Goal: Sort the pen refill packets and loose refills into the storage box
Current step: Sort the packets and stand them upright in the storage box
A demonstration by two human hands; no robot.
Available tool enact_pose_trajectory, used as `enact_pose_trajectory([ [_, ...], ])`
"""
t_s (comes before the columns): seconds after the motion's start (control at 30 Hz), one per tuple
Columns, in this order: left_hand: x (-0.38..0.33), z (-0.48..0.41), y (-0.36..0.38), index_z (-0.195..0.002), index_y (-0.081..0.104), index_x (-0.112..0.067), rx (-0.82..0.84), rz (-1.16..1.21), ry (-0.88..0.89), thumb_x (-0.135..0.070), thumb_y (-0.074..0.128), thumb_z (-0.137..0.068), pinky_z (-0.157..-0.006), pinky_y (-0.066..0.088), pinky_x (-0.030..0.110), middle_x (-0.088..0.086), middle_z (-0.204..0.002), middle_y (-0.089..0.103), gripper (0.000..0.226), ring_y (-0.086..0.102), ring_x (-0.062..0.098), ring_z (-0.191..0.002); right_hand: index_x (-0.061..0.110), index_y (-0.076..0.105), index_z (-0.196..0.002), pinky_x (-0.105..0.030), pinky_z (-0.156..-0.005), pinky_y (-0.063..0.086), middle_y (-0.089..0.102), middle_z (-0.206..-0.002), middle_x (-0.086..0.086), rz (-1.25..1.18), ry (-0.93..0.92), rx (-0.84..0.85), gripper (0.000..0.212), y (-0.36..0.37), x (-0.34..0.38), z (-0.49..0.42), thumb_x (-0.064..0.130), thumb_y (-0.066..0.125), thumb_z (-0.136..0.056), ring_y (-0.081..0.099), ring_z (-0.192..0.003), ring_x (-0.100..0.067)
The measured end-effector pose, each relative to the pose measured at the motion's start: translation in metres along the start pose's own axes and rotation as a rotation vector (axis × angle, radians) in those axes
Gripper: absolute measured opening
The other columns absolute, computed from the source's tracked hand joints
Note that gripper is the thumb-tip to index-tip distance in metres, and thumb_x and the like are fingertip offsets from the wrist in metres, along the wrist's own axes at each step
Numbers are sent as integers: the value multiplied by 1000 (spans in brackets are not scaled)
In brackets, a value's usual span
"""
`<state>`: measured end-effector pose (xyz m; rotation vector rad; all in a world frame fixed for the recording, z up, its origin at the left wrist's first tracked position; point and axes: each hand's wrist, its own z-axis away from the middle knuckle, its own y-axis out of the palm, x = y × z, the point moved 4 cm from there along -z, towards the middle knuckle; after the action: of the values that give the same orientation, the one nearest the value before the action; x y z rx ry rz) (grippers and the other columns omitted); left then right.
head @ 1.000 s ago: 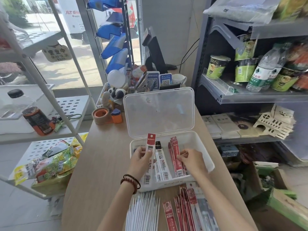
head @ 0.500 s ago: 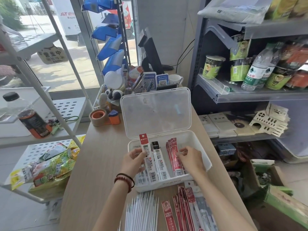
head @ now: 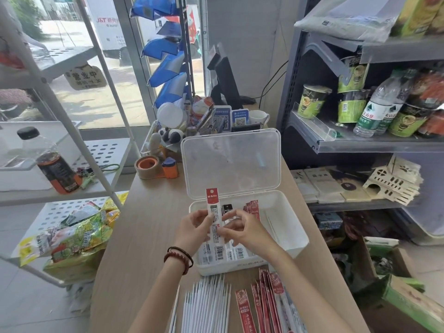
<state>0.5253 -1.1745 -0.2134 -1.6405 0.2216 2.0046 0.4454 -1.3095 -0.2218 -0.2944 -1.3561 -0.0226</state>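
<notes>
Head view: left hand [head: 192,228] and right hand [head: 245,230] both pinch a red-topped refill packet [head: 212,205], held upright over the open storage box [head: 298,236] and partly covering boxed packets [head: 237,252]. Loose white refills [head: 204,306] and red packets [head: 264,299] lie on the surface [head: 149,224] before it. A tape roll [head: 147,167] sits behind-left.

The wooden counter [head: 144,236] carries the open storage box [head: 298,239] mid-surface, with white loose refills [head: 206,306] and red packets [head: 262,304] along its near edge and a tape roll [head: 147,167] toward its far-left corner.
</notes>
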Motion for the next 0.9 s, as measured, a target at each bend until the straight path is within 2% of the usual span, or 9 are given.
enact_pose_trajectory([
  [0.1, -6, 5, -18, -91, 65, -33, -71, -277, 180, -26, 61, -90, -68, 56, 29, -12, -83, 68, 8, 67, 12, -74, 21, 56, -108, -20, -60, 53, 76, -89, 0, -25, -6, -15, 33, 8, -1, -5, 30, 75, -83, 72, -74, -9],
  [0.13, -8, 8, -26, -86, 61, -39, -107, -403, 232, -28, 61, -89, -65, 54, 25, -18, -79, 66, 12, 65, 6, -72, 22, 55, -108, -18, -59, 52, 75, -90, 0, -13, -2, -35, 31, 9, -2, -7, 29, 74, -84, 72, -73, -7],
  [0.2, -9, 11, -40, -87, 61, -41, -166, -606, 282, -32, 59, -89, -65, 51, 24, -21, -74, 62, 9, 62, 0, -69, 24, 53, -109, -17, -58, 51, 74, -91, 1, 32, 13, -104, 30, 7, -2, -11, 28, 72, -86, 71, -71, -3],
  [0.27, -7, 14, -53, -93, 61, -37, -196, -727, 295, -34, 56, -90, -69, 51, 26, -20, -80, 60, 7, 61, 1, -70, 24, 52, -107, -16, -56, 51, 73, -88, 4, 69, 24, -171, 27, 1, -4, -14, 26, 71, -88, 69, -67, 0],
  [0.37, 2, 21, -68, -97, 60, -35, -213, -827, 317, -35, 52, -91, -72, 52, 29, -21, -85, 59, 10, 62, 6, -77, 25, 52, -106, -15, -61, 51, 71, -89, 6, 142, 33, -258, 24, -10, -8, -14, 25, 69, -89, 67, -65, 1],
  [0.47, 13, 30, -74, -97, 60, -36, -237, -913, 342, -37, 50, -92, -71, 50, 28, -20, -90, 62, 12, 63, 8, -79, 28, 52, -103, -15, -64, 47, 67, -90, 10, 206, 62, -307, 24, -24, -14, -12, 26, 70, -88, 65, -74, 1],
  [0.67, 27, 36, -67, -101, 60, -38, -241, -963, 307, -39, 48, -92, -73, 44, 25, -21, -92, 63, 15, 61, 6, -84, 25, 54, -104, -20, -69, 46, 62, -86, 13, 369, 193, -161, 26, -25, -32, -10, 26, 72, -85, 64, -76, -2],
  [0.77, 26, 35, -62, -102, 59, -38, -243, -1011, 335, -39, 47, -92, -72, 42, 25, -21, -92, 63, 16, 60, 4, -84, 22, 58, -103, -13, -63, 43, 55, -85, 16, 396, 200, -202, 25, -24, -36, -9, 25, 74, -84, 61, -74, 2],
  [0.9, 23, 33, -59, -100, 60, -38, -248, -1011, 345, -39, 48, -91, -67, 37, 23, -22, -90, 64, 14, 59, 4, -81, 23, 59, -107, -11, -58, 39, 61, -88, 14, 410, 212, -199, 29, -24, -38, -11, 29, 74, -84, 60, -74, 3],
])
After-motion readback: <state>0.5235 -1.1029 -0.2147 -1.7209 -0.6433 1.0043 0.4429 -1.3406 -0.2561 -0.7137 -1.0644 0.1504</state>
